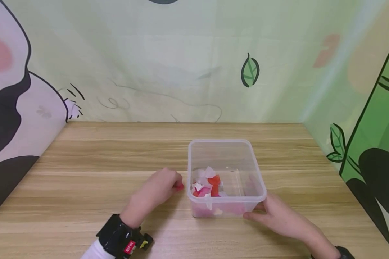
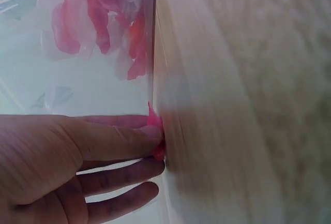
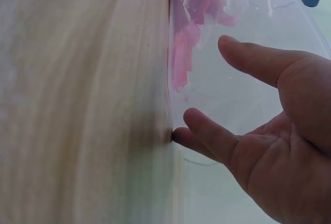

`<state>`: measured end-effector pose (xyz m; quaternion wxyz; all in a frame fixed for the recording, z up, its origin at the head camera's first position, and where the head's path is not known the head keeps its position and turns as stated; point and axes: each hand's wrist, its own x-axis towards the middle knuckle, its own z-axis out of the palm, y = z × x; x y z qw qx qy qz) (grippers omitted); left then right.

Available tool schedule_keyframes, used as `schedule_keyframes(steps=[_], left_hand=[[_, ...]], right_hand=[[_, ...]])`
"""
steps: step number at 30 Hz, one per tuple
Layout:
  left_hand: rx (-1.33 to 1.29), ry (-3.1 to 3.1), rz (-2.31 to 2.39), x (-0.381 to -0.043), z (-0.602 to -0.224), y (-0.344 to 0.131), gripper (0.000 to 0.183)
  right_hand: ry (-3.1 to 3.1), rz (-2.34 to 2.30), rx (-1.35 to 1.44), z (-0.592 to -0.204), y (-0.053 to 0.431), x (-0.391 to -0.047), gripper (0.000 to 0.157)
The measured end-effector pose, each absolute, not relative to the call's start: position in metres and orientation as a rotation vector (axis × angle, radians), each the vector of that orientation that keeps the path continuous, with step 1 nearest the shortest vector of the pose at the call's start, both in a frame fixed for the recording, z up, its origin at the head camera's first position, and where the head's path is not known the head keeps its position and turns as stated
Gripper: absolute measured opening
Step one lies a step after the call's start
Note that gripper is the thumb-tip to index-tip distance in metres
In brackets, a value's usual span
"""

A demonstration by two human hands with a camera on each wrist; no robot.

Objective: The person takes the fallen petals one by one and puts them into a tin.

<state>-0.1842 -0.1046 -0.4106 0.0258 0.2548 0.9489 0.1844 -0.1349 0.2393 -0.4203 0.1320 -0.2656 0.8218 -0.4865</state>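
Observation:
A clear plastic box (image 1: 226,200) without a lid stands on the table, with several crumpled pink, white and orange-red scraps (image 1: 215,185), thin like petals or paper, gathered toward its left side. Just left of the box, my left hand (image 1: 157,187) pinches a small pink-red scrap (image 2: 157,138) between thumb and fingers, right at the tabletop. My right hand (image 1: 278,216) is by the box's front right corner, its fingers extended and spread in the right wrist view. Whether those fingers touch the wall is hard to tell.
The wooden table (image 1: 100,154) reaches back to a printed cloth backdrop (image 1: 181,64) with cartoon pandas and leaves. A black wrist strap with a small device (image 1: 123,237) sits on the left wrist.

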Motion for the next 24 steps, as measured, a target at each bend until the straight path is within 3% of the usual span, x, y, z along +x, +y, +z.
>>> schedule_keyframes(steps=[15, 24], left_hand=[[0.796, 2.975, 0.711, -0.185, -0.401, -0.103, 0.020], [0.872, 3.073, 0.829, -0.187, -0.397, -0.104, 0.023]], right_hand=[[2.389, -1.411, -0.767, -0.421, 0.240, -0.135, 0.069], [2.408, -1.407, -0.780, -0.421, 0.240, -0.135, 0.082]])
